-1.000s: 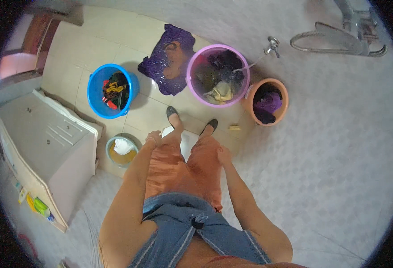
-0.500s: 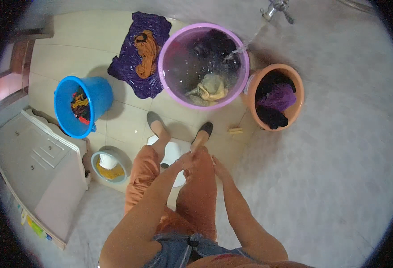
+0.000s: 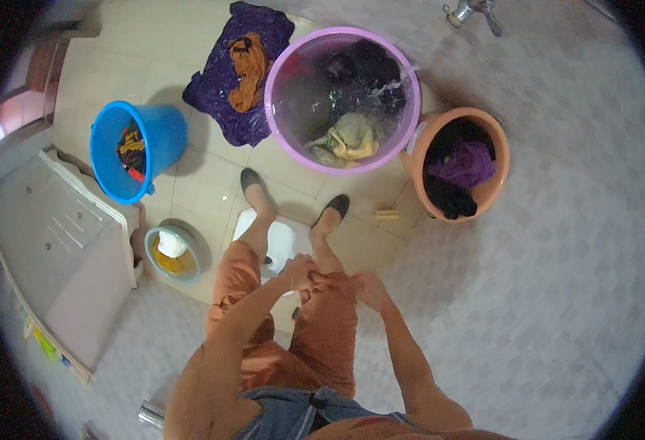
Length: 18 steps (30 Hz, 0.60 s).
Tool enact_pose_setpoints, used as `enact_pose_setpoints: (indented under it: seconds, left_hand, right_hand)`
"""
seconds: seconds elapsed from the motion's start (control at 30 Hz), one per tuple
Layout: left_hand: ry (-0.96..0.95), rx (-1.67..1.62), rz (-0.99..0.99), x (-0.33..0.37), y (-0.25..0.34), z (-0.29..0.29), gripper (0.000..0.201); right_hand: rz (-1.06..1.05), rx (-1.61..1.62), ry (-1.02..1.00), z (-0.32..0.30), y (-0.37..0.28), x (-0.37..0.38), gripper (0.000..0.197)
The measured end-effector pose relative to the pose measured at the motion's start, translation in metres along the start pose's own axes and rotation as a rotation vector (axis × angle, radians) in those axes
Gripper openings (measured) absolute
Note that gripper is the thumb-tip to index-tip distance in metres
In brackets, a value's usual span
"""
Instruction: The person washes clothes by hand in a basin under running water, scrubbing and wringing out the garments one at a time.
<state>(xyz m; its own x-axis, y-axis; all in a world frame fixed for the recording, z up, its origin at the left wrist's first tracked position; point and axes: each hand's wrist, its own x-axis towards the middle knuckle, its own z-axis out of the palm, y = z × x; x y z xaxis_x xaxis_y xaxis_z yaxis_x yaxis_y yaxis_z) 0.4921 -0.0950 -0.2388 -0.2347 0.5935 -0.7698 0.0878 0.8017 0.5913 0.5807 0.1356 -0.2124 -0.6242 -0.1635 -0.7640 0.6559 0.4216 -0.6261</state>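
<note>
Head view, looking down: the person's left hand (image 3: 299,274) and right hand (image 3: 370,290) meet at the lower end of the right trouser leg (image 3: 326,334), which is rust-coloured. Both sets of fingers look curled closed on its bunched edge, one at each side, with the cloth gathered between them; the exact fingertip hold is too blurred to tell. Neither hand is clearly nearer the cloth; the left one reaches across the body and sits slightly farther out. The trouser leg lies on the near side of the grip, its long axis running from the waist away to the knee, its hem end pointing far. The gathered edge runs left to right. Beyond it, the bare shin (image 3: 326,253) continues to a dark shoe (image 3: 337,207). Farther still stands a pink-purple tub (image 3: 352,170); an orange bucket (image 3: 419,169) is to its right.
</note>
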Motion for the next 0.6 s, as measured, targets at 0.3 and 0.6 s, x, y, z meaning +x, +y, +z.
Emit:
enact_pose_setpoints:
  seconds: [0.3, 0.6]
  left_hand:
    - [-0.561, -0.088, 0.179, -0.103, 0.041, 0.033, 0.037]
    - [-0.873, 0.124, 0.233, -0.154, 0.082, -0.005, 0.046]
  right_hand:
    - [0.314, 0.196, -0.417, 0.005, 0.013, -0.152, 0.036]
    - [0.274, -0.092, -0.67, -0.015, -0.075, -0.185, 0.023]
